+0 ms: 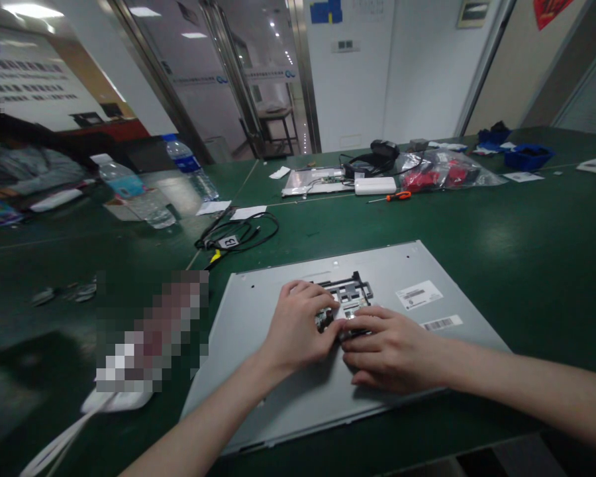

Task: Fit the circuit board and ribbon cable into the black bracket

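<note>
A flat grey metal panel point(288, 404), looking like the back of a display, lies on the green table before me. Two labels and a cut-out with a black and silver fitting point(348, 291) are on it. My left hand point(298, 328) is closed at the fitting's near left side, with its thumb and fingers around a small dark part point(322, 320). From the right, my right hand point(397, 351) meets it, fingers bent and held together at the near edge of the fitting. What its fingertips hold is hidden.
Beyond the panel lie a coiled black cable point(243, 235), an orange screwdriver point(397, 197), a white box-shaped device point(375, 186) and a plastic bag point(447, 169) with red items. Two bottles point(191, 169) stand at back left. A person point(24, 162) sits at the left.
</note>
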Available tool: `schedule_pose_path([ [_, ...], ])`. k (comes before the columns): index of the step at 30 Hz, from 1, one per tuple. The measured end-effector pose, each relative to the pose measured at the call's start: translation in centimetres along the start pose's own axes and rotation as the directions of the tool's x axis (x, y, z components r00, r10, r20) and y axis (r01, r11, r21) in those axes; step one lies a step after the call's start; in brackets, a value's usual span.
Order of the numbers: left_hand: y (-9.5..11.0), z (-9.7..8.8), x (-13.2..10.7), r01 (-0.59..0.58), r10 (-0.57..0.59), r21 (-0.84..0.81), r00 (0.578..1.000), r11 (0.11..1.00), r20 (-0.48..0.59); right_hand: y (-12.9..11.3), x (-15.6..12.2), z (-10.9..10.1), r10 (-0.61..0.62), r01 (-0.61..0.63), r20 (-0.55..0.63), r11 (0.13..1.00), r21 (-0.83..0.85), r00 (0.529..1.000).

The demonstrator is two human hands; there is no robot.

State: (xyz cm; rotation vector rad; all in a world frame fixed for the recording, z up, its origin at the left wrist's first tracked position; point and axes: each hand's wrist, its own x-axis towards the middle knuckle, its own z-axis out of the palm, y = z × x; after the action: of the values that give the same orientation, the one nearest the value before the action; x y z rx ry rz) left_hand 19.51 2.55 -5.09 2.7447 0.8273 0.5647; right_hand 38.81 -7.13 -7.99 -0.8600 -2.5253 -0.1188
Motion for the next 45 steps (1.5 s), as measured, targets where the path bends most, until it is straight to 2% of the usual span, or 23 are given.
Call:
schedule_pose_path([
  [14,0.22,-0.12,-0.05,-0.044,0.044,0.030,0.999,0.999,-0.012,0.11,0.01,-0.32,-0.031,0.030,-0.028,0.999,-0.017,0.999],
  [19,0.14,0.04,-0.14,-0.040,0.041,0.038,0.999,0.998,-0.016,0.16,0.12,-0.51,0.005,-0.007,-0.077,1.000,-0.017,0.997],
  [24,0.14,0.09,-0.18,-0.047,0.048,0.048,0.999,0.998,-0.016,0.26,0.04,-0.25,0.040,-0.041,-0.045,0.999,-0.017,0.998],
  [34,0.35,-0.06,0.00,-0.046,0.046,0.054,0.999,0.997,0.000,0.51,-0.12,-0.50,0.107,-0.106,-0.001,0.988,0.111,0.994],
  [45,0.22,-0.08,-0.12,-0.057,0.056,0.071,0.998,0.996,0.008,0.79,-0.26,-0.39,0.144,-0.140,-0.002,0.968,0.207,0.990],
])
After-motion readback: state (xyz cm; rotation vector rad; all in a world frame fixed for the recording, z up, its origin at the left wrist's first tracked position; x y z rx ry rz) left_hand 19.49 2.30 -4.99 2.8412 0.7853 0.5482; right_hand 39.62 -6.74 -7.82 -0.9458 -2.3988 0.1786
